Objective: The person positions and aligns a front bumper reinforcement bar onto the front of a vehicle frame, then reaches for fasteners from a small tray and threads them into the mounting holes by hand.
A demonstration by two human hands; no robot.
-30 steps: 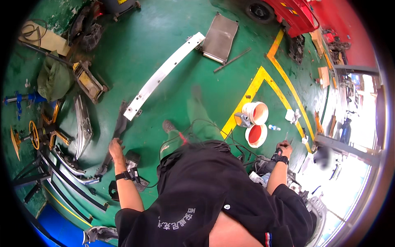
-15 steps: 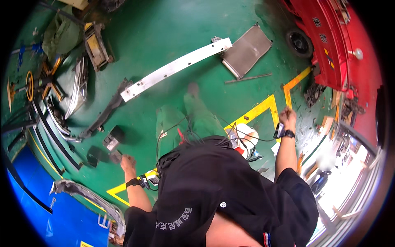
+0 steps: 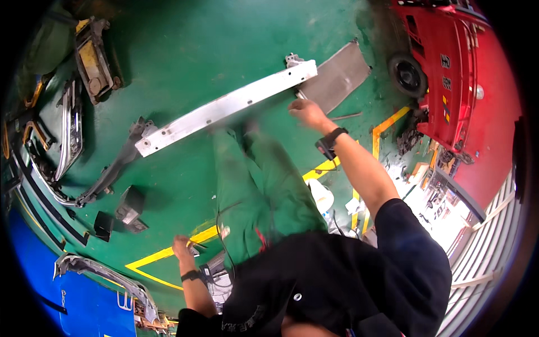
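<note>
Walking up to the long white metal beam (image 3: 224, 106) lying on the green floor (image 3: 185, 33) just ahead; right hand (image 3: 306, 111) stretched out over its near end, empty and loosely open; left hand (image 3: 182, 246) hangs low by the yellow line (image 3: 163, 255), can't tell its grip; next move, I'd guess, calls for bending down and getting a firm hold.

Small yellow-and-blue label (image 3: 445, 100) on the red vehicle's front (image 3: 449, 67); otherwise no packages, signs or screens
</note>
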